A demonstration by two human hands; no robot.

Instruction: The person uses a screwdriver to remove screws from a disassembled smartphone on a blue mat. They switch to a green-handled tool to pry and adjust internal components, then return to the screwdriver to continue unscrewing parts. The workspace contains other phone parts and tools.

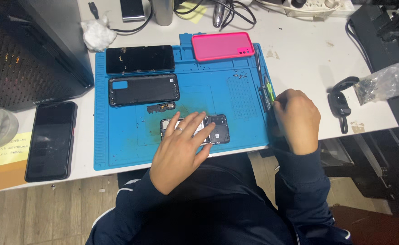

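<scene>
Two hands work here: my left hand lies flat, fingers spread, on the opened phone at the near edge of the blue mat; my right hand is curled at the tools by the mat's right edge, grip hidden. A pink case lies beyond on the worktop.
</scene>
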